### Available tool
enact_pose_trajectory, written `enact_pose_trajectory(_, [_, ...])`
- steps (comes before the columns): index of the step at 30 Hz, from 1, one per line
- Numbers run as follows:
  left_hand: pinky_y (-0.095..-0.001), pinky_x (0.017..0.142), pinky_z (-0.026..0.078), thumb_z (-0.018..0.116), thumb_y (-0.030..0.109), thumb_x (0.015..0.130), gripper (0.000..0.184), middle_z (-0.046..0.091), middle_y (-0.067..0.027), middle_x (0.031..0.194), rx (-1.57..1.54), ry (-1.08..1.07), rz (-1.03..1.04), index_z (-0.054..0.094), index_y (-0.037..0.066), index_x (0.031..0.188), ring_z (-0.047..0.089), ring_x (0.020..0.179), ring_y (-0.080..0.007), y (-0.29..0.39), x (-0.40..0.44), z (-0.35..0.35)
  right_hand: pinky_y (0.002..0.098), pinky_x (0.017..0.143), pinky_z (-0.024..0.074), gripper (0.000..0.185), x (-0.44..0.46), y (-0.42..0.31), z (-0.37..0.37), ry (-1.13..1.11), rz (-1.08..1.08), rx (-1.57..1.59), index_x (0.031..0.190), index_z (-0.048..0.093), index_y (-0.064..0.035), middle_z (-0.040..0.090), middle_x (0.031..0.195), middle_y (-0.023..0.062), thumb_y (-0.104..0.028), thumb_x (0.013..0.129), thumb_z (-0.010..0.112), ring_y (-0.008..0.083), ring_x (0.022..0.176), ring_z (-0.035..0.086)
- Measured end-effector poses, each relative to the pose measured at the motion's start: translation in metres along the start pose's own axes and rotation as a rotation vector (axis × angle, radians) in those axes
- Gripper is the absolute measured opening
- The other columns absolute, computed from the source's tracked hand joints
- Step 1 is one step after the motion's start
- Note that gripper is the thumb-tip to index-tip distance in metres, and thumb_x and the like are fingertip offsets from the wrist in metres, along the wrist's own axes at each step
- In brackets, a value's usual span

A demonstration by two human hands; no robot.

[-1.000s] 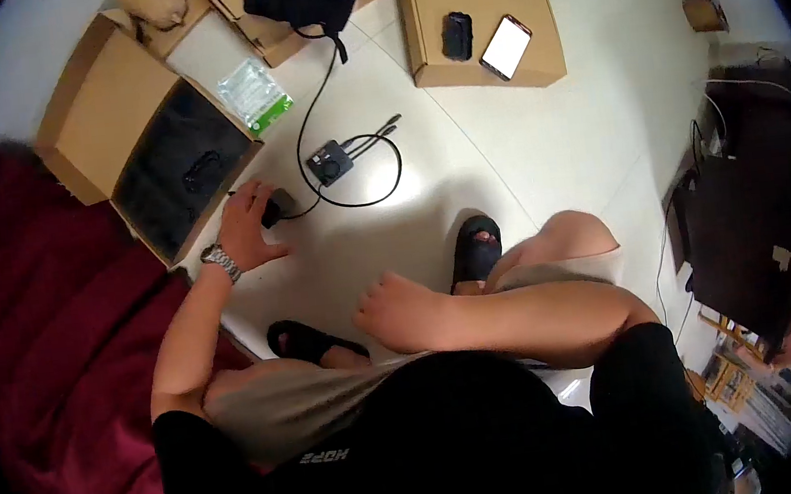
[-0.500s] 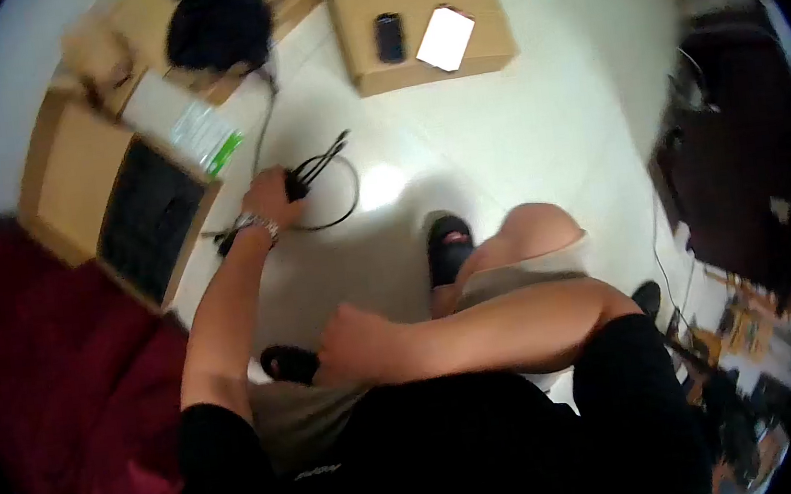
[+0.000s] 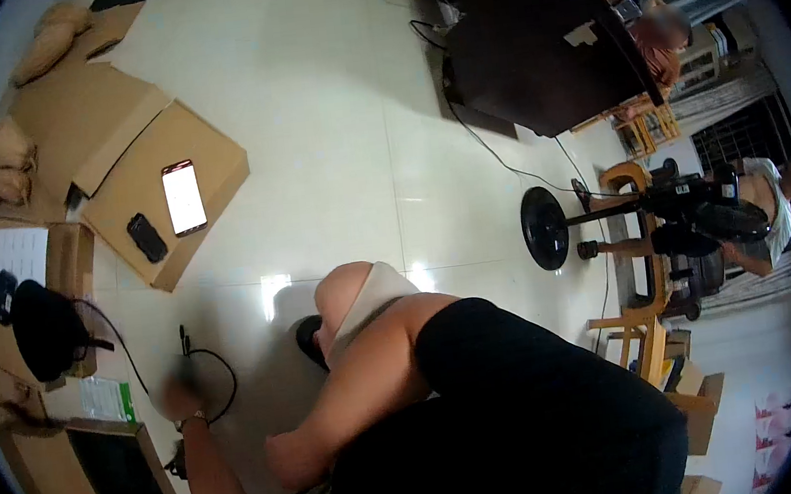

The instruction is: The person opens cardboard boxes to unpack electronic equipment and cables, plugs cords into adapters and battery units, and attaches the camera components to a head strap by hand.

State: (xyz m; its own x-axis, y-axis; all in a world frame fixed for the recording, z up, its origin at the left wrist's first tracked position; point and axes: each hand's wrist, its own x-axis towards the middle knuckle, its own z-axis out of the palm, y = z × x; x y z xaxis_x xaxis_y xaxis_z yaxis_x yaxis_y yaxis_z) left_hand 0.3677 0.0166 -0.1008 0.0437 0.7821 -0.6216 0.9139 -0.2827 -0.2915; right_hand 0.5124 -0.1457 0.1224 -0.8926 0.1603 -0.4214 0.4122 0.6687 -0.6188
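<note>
My left hand, with a metal watch on the wrist, is at the lower left over the floor. Its fingers are blurred and closed round a small black box, from which black cables stick out. Another small black object lies beside the wrist. My right hand is curled into a loose fist in front of my lap, with nothing visible in it. A black cap-like item sits on a carton, left of the cable.
An open carton with dark lining lies lower left, a green-and-white packet above it. A phone and black case rest on a cardboard box. Right: dark table, fan stand, two people.
The view has swung to the right, bringing in the fan and people. My left hand went from the small dark object by the carton to the black box with cables. My right hand stays curled.
</note>
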Motion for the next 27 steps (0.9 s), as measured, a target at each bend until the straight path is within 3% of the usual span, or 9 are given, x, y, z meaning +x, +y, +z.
enact_pose_trajectory(4, [-0.0476,0.092,0.055,0.077,0.037,0.083,0.073,0.044,-0.0123,0.137,0.016,-0.065,0.031,0.041,0.011,0.141,0.049,0.126,-0.0291,-0.002,0.021,0.016,0.0509,0.096,0.0434,0.039,-0.005,0.006,-0.025,-0.269,0.071,-0.060,0.125,0.062,-0.0052,0.060,0.128,0.0175,-0.030,0.095,0.059,0.0337,0.114,0.058])
enact_pose_trajectory(6, [-0.0480,0.093,0.055,0.078,0.033,0.081,0.074,0.048,-0.0145,0.135,-0.144,0.138,0.099,0.042,0.009,0.141,0.052,0.123,-0.0329,0.002,-0.010,-0.007,0.0502,0.097,0.0427,0.041,-0.004,0.010,-0.030,-0.251,0.072,-0.055,0.126,0.062,-0.0054,0.061,0.127,0.0168,-0.030,0.094,0.060,0.0331,0.115,0.058])
enact_pose_trajectory(14, [-0.0474,0.095,0.051,0.078,0.024,0.081,0.071,0.051,-0.0172,0.132,-0.472,0.405,0.358,0.043,0.002,0.138,0.053,0.121,-0.0374,-0.037,-0.021,-0.017,0.0487,0.091,0.0436,0.036,0.030,0.039,-0.039,-0.057,0.156,0.119,0.117,0.069,-0.0026,0.064,0.120,0.0147,-0.024,0.087,0.064,0.0318,0.108,0.058])
enact_pose_trajectory(16, [-0.0457,0.095,0.051,0.078,0.023,0.081,0.066,0.053,-0.0163,0.131,-0.524,0.459,0.450,0.046,0.000,0.134,0.054,0.119,-0.0353,-0.049,-0.024,-0.022,0.0490,0.083,0.0437,0.033,0.015,0.040,-0.068,0.303,0.207,0.078,0.108,0.070,-0.0019,0.065,0.114,0.0143,-0.020,0.081,0.065,0.0329,0.101,0.058])
enact_pose_trajectory(17, [-0.0455,0.095,0.051,0.078,0.023,0.081,0.066,0.053,-0.0163,0.131,-0.580,0.459,0.452,0.046,0.001,0.134,0.054,0.119,-0.0350,-0.057,-0.035,-0.022,0.0490,0.083,0.0437,0.033,0.045,0.047,-0.062,0.304,0.203,0.069,0.108,0.070,-0.0019,0.065,0.114,0.0143,-0.020,0.081,0.065,0.0329,0.101,0.058])
enact_pose_trajectory(18, [-0.0453,0.094,0.051,0.078,0.023,0.081,0.066,0.053,-0.0163,0.130,-0.635,0.455,0.439,0.046,0.001,0.134,0.054,0.118,-0.0346,-0.064,-0.047,-0.021,0.0496,0.081,0.0431,0.026,0.095,0.058,-0.046,0.801,0.441,0.319,0.099,0.069,-0.0023,0.065,0.109,0.0141,-0.019,0.080,0.064,0.0337,0.099,0.057])
enact_pose_trajectory(20, [-0.0449,0.094,0.051,0.078,0.024,0.081,0.065,0.054,-0.0163,0.129,-0.736,0.450,0.420,0.046,0.001,0.133,0.054,0.117,-0.0339,-0.078,-0.074,-0.019,0.0502,0.079,0.0424,0.019,0.112,0.057,-0.057,1.305,0.662,0.569,0.089,0.068,-0.0028,0.065,0.104,0.0138,-0.018,0.078,0.063,0.0345,0.097,0.056])
enact_pose_trajectory(23, [-0.0443,0.093,0.051,0.079,0.024,0.081,0.064,0.054,-0.0163,0.128,-0.851,0.442,0.380,0.047,0.001,0.132,0.055,0.115,-0.0329,-0.093,-0.106,-0.014,0.0398,0.086,0.0476,0.016,0.074,0.029,-0.108,1.406,1.072,0.486,0.077,0.074,-0.0060,0.063,0.091,0.0058,-0.018,0.080,0.063,0.0251,0.094,0.058])
enact_pose_trajectory(27, [-0.0435,0.091,0.051,0.079,0.024,0.080,0.063,0.055,-0.0163,0.126,-0.984,0.401,0.365,0.047,0.001,0.130,0.055,0.113,-0.0315,-0.102,-0.135,-0.017,0.0339,0.090,0.0435,0.018,0.087,0.023,-0.113,1.532,1.067,0.130,0.067,0.069,-0.0120,0.059,0.089,0.0030,-0.023,0.077,0.059,0.0230,0.097,0.053])
